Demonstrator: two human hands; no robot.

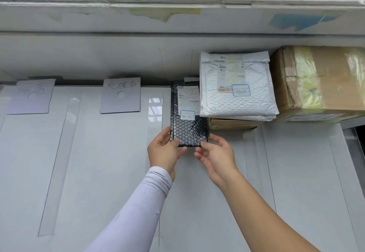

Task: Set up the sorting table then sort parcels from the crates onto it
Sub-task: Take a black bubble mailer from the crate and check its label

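A black bubble-wrap parcel lies lengthwise on the white sorting table, its far end near the wall and its near end held by two hands; it carries a white shipping label and a small blue-bordered sticker with handwriting too small to read; the left hand, at the end of a pale ribbed sleeve, pinches the near left corner with thumb on top and fingers curled beneath; the right hand, bare-armed, touches the near right corner with its fingertips, the other fingers loosely spread, and whether it truly grips cannot be told; just to the right, touching or nearly touching the black parcel's edge, a white padded mailer with its own label and blue-bordered sticker rests on a flat cardboard package; beyond that sits a large brown cardboard box wrapped in shiny tape; further left on the table two grey cardboard signs stand against the back edge, one with handwritten characters, another fainter; clear tape strips mark the table into lanes; the table looks set up, and the step in hand appears to be placing this parcel in the right-hand group; the next move likely calls for letting go with both hands, leaving it flat and square beside the mailer; the crates are out of view.
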